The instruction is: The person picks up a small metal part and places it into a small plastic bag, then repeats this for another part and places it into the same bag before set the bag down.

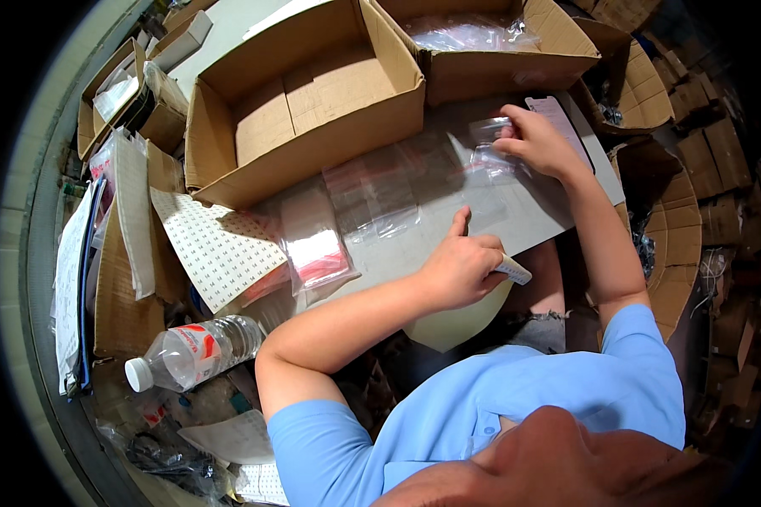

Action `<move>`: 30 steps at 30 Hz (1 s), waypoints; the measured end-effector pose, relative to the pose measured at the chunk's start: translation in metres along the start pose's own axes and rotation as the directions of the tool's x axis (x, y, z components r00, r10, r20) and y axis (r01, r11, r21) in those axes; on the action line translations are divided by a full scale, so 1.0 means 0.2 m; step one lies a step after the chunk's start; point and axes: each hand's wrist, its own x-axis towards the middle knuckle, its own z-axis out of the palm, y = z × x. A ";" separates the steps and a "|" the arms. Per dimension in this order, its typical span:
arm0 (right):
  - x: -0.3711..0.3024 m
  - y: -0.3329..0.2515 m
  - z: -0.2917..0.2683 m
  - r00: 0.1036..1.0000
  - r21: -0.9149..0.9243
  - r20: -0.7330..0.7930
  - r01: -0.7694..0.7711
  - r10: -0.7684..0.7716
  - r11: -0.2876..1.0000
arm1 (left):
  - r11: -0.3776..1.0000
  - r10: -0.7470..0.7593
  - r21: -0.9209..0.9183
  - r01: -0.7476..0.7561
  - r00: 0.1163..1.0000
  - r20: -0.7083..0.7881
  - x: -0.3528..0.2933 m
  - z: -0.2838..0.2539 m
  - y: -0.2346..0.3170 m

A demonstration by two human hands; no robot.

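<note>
A large open cardboard box (338, 144) is set on the grey table (528, 215) and is taken as the landmark. To the right of and nearer the wearer than the box, a pale yellow sheet (461, 319) is gripped in the curled fingers of the left hand (465, 266), whose one extended digit is pointed away from the body. Farther right of the box, clear plastic bags (497, 160) are touched by the right hand (533, 144); its thumb and fingers are bent toward each other, but whether a bag is pinched cannot be told. Beside that hand, well right of the box, a phone (556, 117) is laid. Along the box's near side, flat clear bags (372, 198), a red-edged bag stack (313, 241) and a printed sticker sheet (216, 253) are spread. Just right of the box, a second carton (511, 69) is placed, by which more bags (473, 35) are held.
</note>
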 end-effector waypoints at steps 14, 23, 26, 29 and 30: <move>0.21 -0.25 -0.32 0.956 0.313 -0.142 0.289 -0.257 0.905 | 1.000 -0.007 0.019 0.007 1.000 0.018 -0.01 0.00 -0.01; 0.59 -0.04 -0.52 0.585 -0.545 -0.622 0.154 -0.521 0.824 | 0.992 -0.006 -0.128 0.002 0.999 -0.036 0.00 0.02 -0.03; 0.36 -0.15 -0.38 0.558 -0.545 -0.563 0.304 -0.610 0.781 | 0.982 -0.058 -0.189 0.028 0.987 -0.152 0.00 0.02 -0.05; -0.06 -0.29 -0.19 0.855 -0.064 -0.300 0.424 -0.423 0.903 | 0.953 -0.161 -0.292 0.083 0.954 -0.254 -0.01 0.00 -0.05; -0.17 -0.29 -0.13 0.889 0.032 -0.156 0.439 -0.429 0.898 | 0.928 -0.219 -0.357 0.106 0.931 -0.292 0.00 -0.02 -0.06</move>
